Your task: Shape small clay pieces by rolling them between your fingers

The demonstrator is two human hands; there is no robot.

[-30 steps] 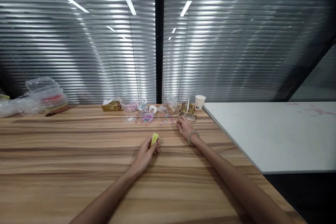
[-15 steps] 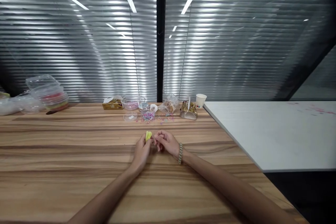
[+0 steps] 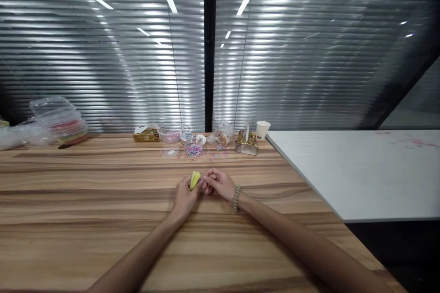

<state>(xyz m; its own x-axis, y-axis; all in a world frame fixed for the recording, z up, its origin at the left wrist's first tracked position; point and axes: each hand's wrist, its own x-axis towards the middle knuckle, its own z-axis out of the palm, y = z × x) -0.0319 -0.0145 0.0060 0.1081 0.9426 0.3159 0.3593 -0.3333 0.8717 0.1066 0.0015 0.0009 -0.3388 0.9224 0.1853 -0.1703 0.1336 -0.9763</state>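
My left hand (image 3: 184, 198) rests on the wooden table (image 3: 103, 201) and pinches a small yellow-green piece (image 3: 195, 179), held upright between the fingertips. My right hand (image 3: 219, 185), with a beaded bracelet on its wrist, sits right beside it, fingers curled and touching the left fingertips near the yellow-green piece. Whether the right fingers hold something small is too tiny to tell. Behind the hands lie scattered coloured paper clips (image 3: 213, 155) and a small clear jar of them (image 3: 194, 149).
At the table's far edge stand a yellow box (image 3: 146, 135), a clear bowl (image 3: 171, 134), a crumpled plastic bag (image 3: 222, 136), a gold foil bag (image 3: 246, 143) and a paper cup (image 3: 263, 129). Clear plastic containers (image 3: 62, 120) sit far left. A white table (image 3: 357, 169) adjoins on the right.
My right hand drew back from the scattered clips near the gold bag and joined my left hand at the yellow-green piece. The left hand barely shifted.
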